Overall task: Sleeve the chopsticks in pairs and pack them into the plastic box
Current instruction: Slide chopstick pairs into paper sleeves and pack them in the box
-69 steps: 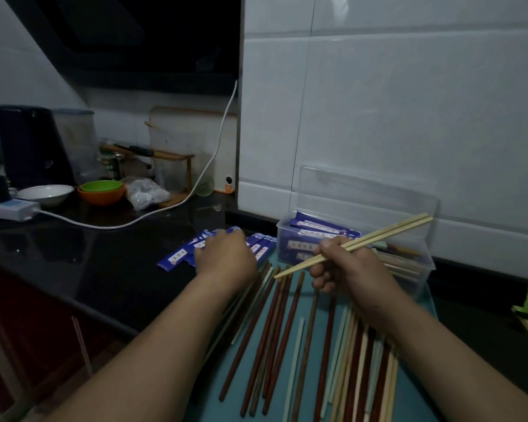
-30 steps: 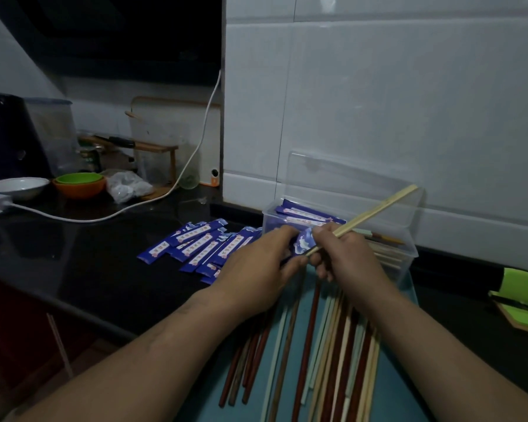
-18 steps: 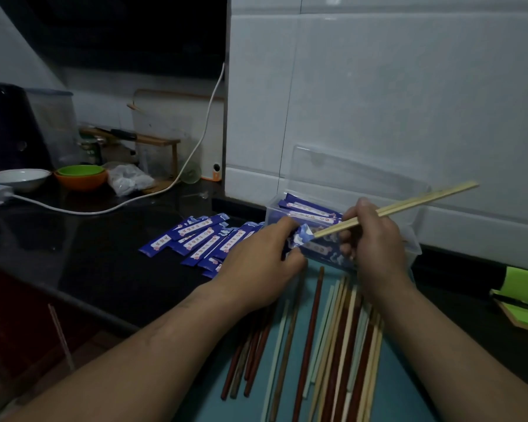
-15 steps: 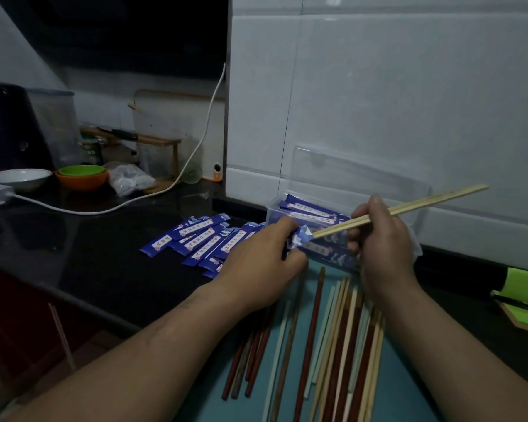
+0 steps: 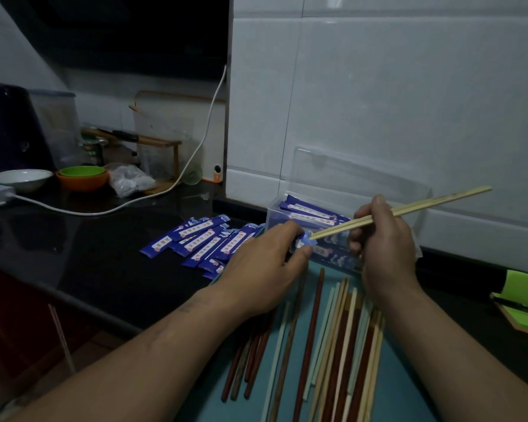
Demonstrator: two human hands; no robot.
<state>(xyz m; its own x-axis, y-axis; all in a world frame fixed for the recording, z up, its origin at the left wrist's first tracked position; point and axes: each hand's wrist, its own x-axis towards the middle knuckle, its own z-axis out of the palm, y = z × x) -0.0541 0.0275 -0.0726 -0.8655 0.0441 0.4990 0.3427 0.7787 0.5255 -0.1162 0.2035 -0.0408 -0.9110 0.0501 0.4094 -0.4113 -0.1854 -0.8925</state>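
My right hand (image 5: 384, 245) grips a pale bamboo chopstick pair (image 5: 424, 205), whose tips touch the open mouth of a blue paper sleeve (image 5: 304, 240). My left hand (image 5: 262, 269) pinches that sleeve between thumb and fingers. Behind both hands stands the clear plastic box (image 5: 415, 208) with sleeved pairs (image 5: 311, 213) inside, its lid upright against the wall. Several empty blue sleeves (image 5: 201, 242) lie on the black counter to the left. Loose red, brown and pale chopsticks (image 5: 333, 345) lie on a teal mat (image 5: 409, 400) below my hands.
At the far left of the counter are a white bowl (image 5: 20, 179), an orange and green bowl (image 5: 83, 178), a plastic bag (image 5: 128, 182) and a white cable (image 5: 104, 210). A green notepad (image 5: 521, 303) sits at the right edge. The white tiled wall rises just behind the box.
My left hand picked up a blue sleeve from the pile and brought it to the chopstick tips. My right hand slid up the chopsticks and tilted them flatter toward the sleeve's mouth.
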